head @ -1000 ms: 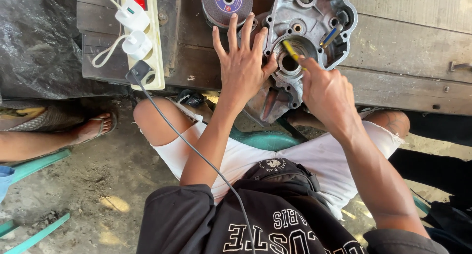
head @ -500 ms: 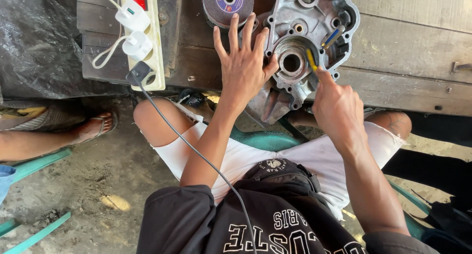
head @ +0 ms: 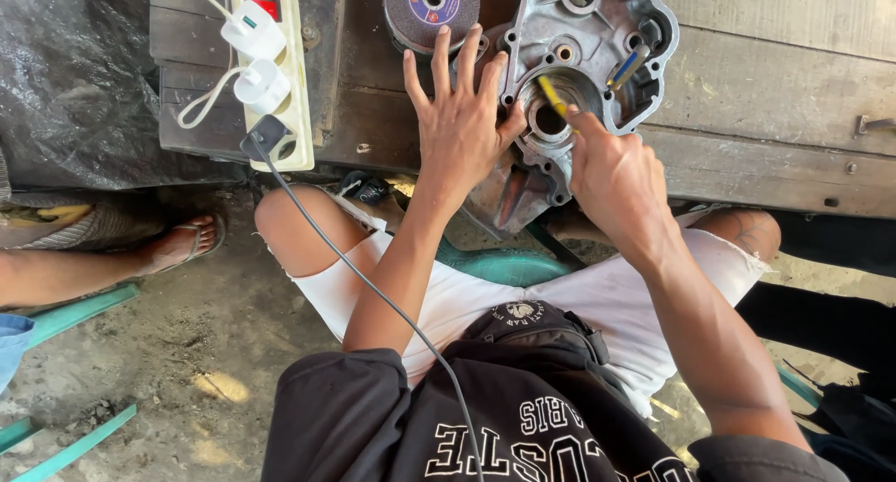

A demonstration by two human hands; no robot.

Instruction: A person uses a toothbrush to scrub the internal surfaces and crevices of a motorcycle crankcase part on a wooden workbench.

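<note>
Metal engine cover: your left hand is pressing it flat, fingers spread; your right hand is gripping 1 yellow tool in its bore.

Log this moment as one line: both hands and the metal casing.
left hand: flat, fingers spread, on engine casing | right hand: holds yellow tool, tip in round bore | casing on wooden bench

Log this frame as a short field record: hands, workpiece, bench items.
left hand: flat, fingers spread, pressing on the metal engine cover
right hand: grips a yellow-handled tool, tip in the cover's round bore
bench: worn wooden planks
grinding disc: lying beside the cover
power strip: white, plugs inserted, at bench end
</note>
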